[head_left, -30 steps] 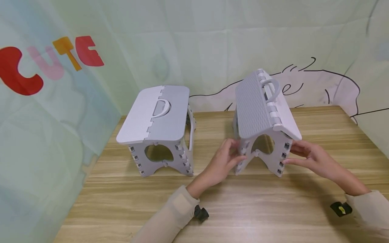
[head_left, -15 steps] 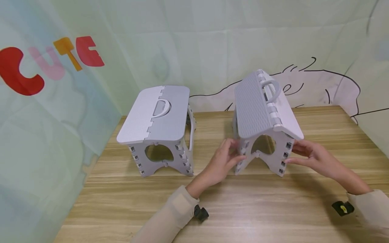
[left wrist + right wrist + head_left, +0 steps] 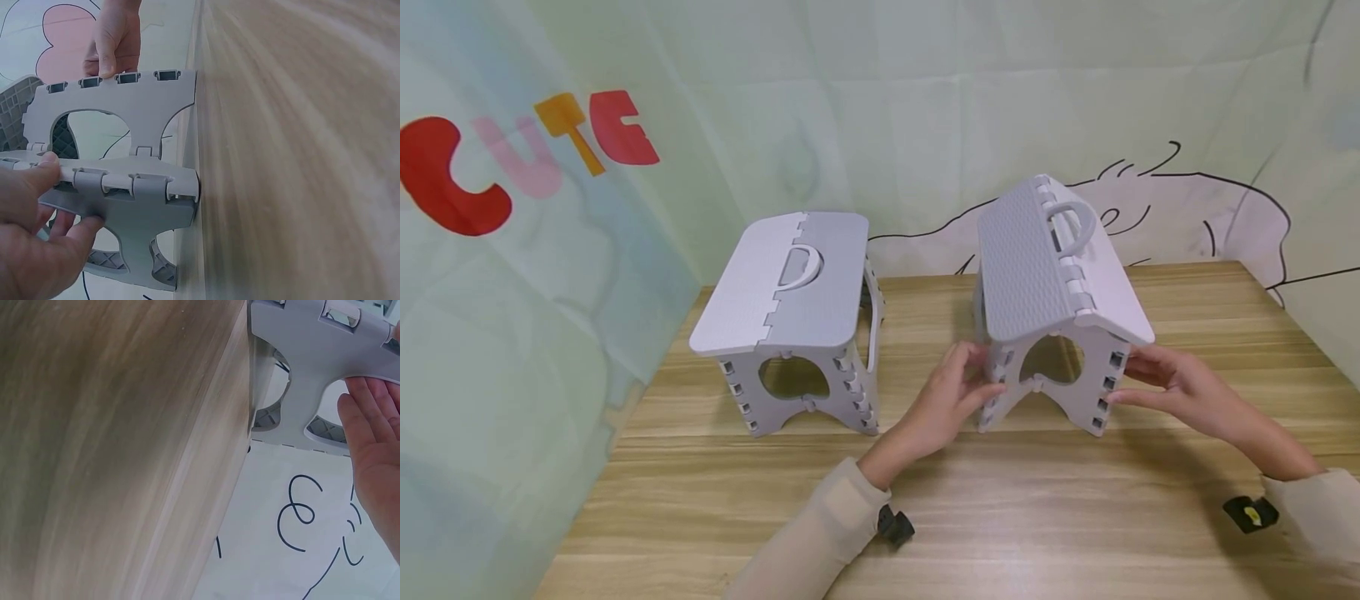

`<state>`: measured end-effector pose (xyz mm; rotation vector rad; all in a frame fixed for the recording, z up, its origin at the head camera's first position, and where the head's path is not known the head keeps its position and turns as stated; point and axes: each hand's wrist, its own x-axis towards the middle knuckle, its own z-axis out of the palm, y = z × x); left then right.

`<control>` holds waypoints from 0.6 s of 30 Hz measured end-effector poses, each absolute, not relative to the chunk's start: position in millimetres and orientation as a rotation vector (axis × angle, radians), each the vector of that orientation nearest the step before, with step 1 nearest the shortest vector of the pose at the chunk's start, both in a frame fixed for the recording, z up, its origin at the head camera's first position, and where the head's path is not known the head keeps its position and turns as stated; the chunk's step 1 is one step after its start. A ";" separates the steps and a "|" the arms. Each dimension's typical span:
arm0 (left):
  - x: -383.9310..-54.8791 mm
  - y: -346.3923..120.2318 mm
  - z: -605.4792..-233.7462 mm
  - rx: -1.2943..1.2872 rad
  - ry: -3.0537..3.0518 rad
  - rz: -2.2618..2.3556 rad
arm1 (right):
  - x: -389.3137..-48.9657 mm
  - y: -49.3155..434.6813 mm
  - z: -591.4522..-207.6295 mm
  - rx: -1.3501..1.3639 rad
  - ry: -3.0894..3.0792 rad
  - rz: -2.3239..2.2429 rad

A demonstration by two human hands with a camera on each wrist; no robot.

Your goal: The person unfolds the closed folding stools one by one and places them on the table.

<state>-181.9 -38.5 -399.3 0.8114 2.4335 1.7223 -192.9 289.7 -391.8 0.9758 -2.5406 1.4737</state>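
Observation:
A grey folding step stool stands on the table at right, its hinged top peaked like a roof and its handle raised at the ridge. My left hand grips the near left leg corner, thumb in front; in the left wrist view its fingers curl around the hinged edge. On the opposite side, my right hand holds the right leg panel, thumb on the near edge. The right wrist view has its fingers reaching into the panel's opening. A second grey folding stool, flat-topped, stands to the left.
The wooden table runs back to a pale printed cloth. Colourful letters mark the cloth at left, and line drawings show at the back right. A gap separates the two stools.
My right hand has shifted slightly right together with the stool's right leg panel. The legs stand a little wider and the roof-like top is slightly flatter. My left hand has barely moved.

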 end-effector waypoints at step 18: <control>-181.7 -40.9 -397.6 0.793 2.435 1.724 | -193.6 293.7 -391.4 0.954 -2.571 1.466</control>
